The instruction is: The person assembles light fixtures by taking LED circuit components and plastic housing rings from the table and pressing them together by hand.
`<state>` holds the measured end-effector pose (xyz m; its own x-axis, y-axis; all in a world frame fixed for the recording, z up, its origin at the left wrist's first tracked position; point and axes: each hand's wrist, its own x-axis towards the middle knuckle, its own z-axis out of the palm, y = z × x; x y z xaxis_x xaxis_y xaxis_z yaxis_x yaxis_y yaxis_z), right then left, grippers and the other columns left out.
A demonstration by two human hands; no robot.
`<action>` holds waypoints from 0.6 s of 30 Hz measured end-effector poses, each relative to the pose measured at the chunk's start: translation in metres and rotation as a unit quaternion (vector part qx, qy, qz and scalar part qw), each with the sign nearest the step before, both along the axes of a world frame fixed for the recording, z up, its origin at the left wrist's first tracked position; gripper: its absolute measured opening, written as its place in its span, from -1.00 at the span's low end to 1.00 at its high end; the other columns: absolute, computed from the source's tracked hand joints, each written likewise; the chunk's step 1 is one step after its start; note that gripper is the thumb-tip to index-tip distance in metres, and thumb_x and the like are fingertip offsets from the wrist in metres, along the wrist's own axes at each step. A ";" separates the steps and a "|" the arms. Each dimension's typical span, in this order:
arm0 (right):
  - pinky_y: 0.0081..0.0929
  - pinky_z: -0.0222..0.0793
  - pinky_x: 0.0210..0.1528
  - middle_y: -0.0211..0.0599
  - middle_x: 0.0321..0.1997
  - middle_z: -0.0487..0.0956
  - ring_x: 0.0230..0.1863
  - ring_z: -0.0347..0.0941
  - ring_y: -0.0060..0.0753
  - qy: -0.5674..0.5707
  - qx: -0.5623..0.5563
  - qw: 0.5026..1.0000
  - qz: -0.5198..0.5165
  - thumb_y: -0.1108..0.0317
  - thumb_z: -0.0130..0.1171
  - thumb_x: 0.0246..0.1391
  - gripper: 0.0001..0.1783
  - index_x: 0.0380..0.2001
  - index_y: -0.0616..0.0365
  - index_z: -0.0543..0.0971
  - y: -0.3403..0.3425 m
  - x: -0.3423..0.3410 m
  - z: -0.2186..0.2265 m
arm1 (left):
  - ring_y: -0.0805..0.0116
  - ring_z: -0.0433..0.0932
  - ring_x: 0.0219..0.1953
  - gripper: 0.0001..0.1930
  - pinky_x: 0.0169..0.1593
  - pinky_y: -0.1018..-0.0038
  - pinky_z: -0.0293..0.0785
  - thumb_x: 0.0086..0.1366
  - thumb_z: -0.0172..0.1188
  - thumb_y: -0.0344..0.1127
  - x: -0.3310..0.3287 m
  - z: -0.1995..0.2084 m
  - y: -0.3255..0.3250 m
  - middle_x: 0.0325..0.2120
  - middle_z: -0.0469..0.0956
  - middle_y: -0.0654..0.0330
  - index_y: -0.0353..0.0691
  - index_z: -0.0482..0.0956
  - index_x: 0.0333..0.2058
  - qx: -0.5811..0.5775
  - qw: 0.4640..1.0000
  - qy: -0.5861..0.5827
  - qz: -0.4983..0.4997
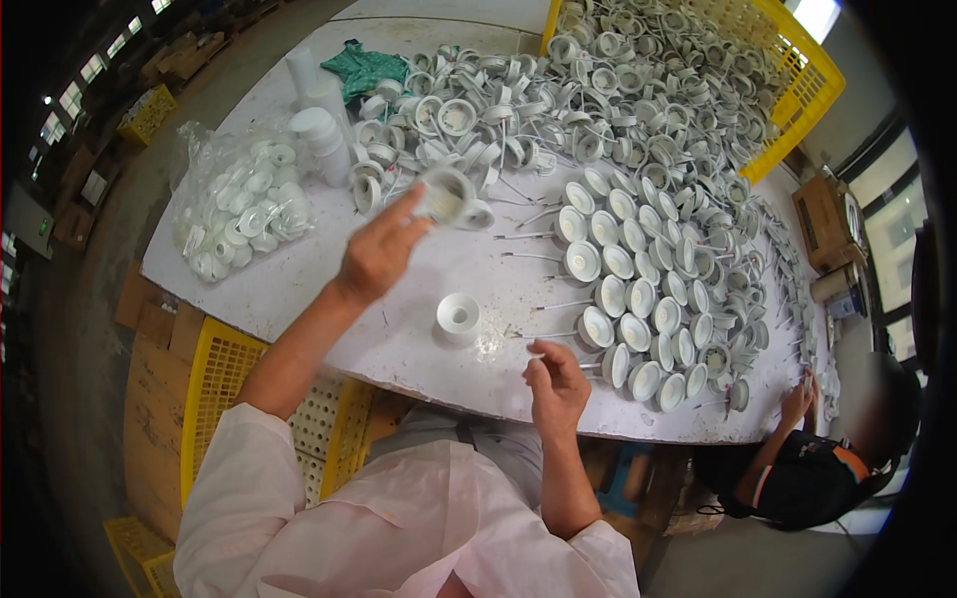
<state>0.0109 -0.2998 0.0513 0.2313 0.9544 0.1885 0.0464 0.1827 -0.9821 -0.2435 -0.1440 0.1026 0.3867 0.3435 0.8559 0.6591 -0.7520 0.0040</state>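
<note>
My left hand is raised over the table's left half, its fingers closed on a white ring-shaped lamp housing that is smeared by motion. Behind it, the loose pile partly merges with its outline. My right hand is by the near edge, thumb and forefinger slightly apart and nothing visible between them. Between the hands a white round cup-shaped piece with a hole in its middle stands alone on the white table. Right of my right hand, rows of white dish-shaped lamp housings lie with wires pointing left.
A heap of housings spills from a yellow crate at the back. A clear bag of white round parts, white cylinders and green cloth are at left. Another person works at right. A yellow crate stands below left.
</note>
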 end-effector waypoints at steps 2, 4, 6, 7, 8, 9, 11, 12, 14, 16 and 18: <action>-0.70 0.35 -0.30 -0.38 -0.18 0.56 -0.34 0.41 -0.69 0.026 -0.010 0.999 0.015 0.63 0.17 -0.03 -0.61 -0.06 0.25 0.54 0.008 -0.004 0.019 | -0.04 0.55 0.01 -0.85 -0.02 0.30 0.60 0.11 0.24 -0.49 0.011 0.006 -0.027 -0.01 0.50 -0.19 -0.39 0.57 -0.31 0.004 0.995 0.030 -0.095; -0.70 0.35 -0.29 -0.37 -0.15 0.55 -0.32 0.41 -0.70 0.055 -0.013 0.998 0.036 0.61 0.19 -0.04 -0.56 0.00 0.28 0.51 0.016 -0.007 0.038 | -0.05 0.53 0.03 -0.84 -0.01 0.29 0.60 0.08 0.22 -0.52 0.024 0.013 -0.050 -0.03 0.51 -0.17 -0.42 0.56 -0.31 0.006 0.991 0.044 -0.129; -0.69 0.36 -0.27 -0.36 -0.11 0.55 -0.30 0.41 -0.70 0.081 -0.015 0.995 0.054 0.60 0.20 -0.05 -0.50 0.05 0.31 0.48 0.017 -0.007 0.047 | -0.03 0.53 0.03 -0.80 -0.01 0.31 0.60 0.02 0.22 -0.57 0.034 0.017 -0.068 -0.04 0.52 -0.15 -0.43 0.54 -0.31 0.013 0.976 0.087 -0.201; -0.69 0.36 -0.27 -0.33 -0.10 0.55 -0.29 0.41 -0.69 0.070 -0.017 0.995 0.067 0.59 0.19 -0.04 -0.49 0.06 0.34 0.47 0.017 -0.006 0.049 | -0.03 0.53 0.03 -0.80 -0.01 0.31 0.60 0.02 0.22 -0.57 0.038 0.018 -0.074 -0.04 0.52 -0.15 -0.43 0.54 -0.31 0.012 0.976 0.086 -0.200; -0.70 0.36 -0.26 -0.30 -0.08 0.55 -0.28 0.41 -0.69 0.059 -0.021 0.995 0.080 0.58 0.19 -0.03 -0.48 0.08 0.36 0.45 0.016 -0.005 0.050 | -0.04 0.56 -0.01 -0.81 -0.06 0.29 0.63 0.03 0.22 -0.59 0.043 0.019 -0.079 -0.08 0.54 -0.14 -0.44 0.54 -0.31 -0.006 0.971 0.085 -0.225; -0.68 0.37 -0.31 -0.30 -0.14 0.57 -0.29 0.44 -0.64 0.061 -0.027 0.994 0.092 0.55 0.19 0.00 -0.53 0.05 0.37 0.47 0.016 -0.005 0.051 | -0.05 0.59 -0.06 -0.81 -0.11 0.27 0.65 0.03 0.23 -0.61 0.045 0.019 -0.082 -0.12 0.56 -0.13 -0.46 0.54 -0.31 -0.022 0.965 0.084 -0.249; -0.66 0.39 -0.34 -0.29 -0.17 0.58 -0.31 0.45 -0.62 0.089 -0.053 0.991 0.085 0.52 0.19 0.03 -0.56 0.03 0.38 0.48 0.011 -0.005 0.049 | -0.06 0.54 0.01 -0.71 -0.04 0.26 0.61 0.05 0.25 -0.57 0.047 0.008 -0.082 -0.05 0.51 -0.14 -0.46 0.51 -0.20 -0.051 0.962 0.072 -0.258; -0.65 0.40 -0.37 -0.28 -0.21 0.59 -0.33 0.46 -0.59 0.117 -0.076 0.987 0.077 0.50 0.19 0.05 -0.58 0.01 0.38 0.49 0.009 -0.004 0.048 | -0.07 0.49 0.08 -0.60 0.03 0.25 0.56 0.07 0.27 -0.54 0.049 0.003 -0.082 0.01 0.47 -0.16 -0.46 0.48 -0.08 -0.077 0.958 0.062 -0.267; -0.62 0.42 -0.39 -0.28 -0.24 0.60 -0.35 0.47 -0.58 0.144 -0.084 0.983 0.072 0.47 0.18 0.07 -0.60 0.00 0.39 0.50 0.006 -0.001 0.041 | -0.05 0.40 0.16 -0.46 0.13 0.23 0.45 0.10 0.30 -0.43 0.060 -0.006 -0.099 0.09 0.39 -0.16 -0.46 0.35 0.06 -0.223 0.934 -0.031 -0.276; -0.60 0.43 -0.41 -0.27 -0.26 0.60 -0.36 0.48 -0.56 0.172 -0.091 0.979 0.066 0.45 0.16 0.10 -0.62 -0.01 0.40 0.50 0.001 0.002 0.035 | -0.03 0.30 0.24 -0.30 0.23 0.22 0.34 0.14 0.33 -0.31 0.073 -0.010 -0.110 0.17 0.31 -0.16 -0.45 0.22 0.19 -0.364 0.881 -0.122 -0.276; -0.61 0.45 -0.43 -0.24 -0.24 0.60 -0.34 0.49 -0.56 0.210 -0.115 0.967 0.082 0.44 0.13 0.12 -0.63 -0.01 0.40 0.50 -0.006 0.004 0.031 | 0.07 0.19 0.31 -0.06 0.32 0.25 0.13 0.16 0.35 -0.11 0.084 -0.012 -0.114 0.26 0.17 -0.11 -0.43 -0.05 0.30 -0.475 0.775 -0.261 -0.325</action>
<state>0.0151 -0.3058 0.0823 0.0833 0.9903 -0.1110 -0.3762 -0.0718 -0.9237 -0.1598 -0.2584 0.0904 0.4295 0.7918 0.4342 -0.1357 -0.4188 0.8979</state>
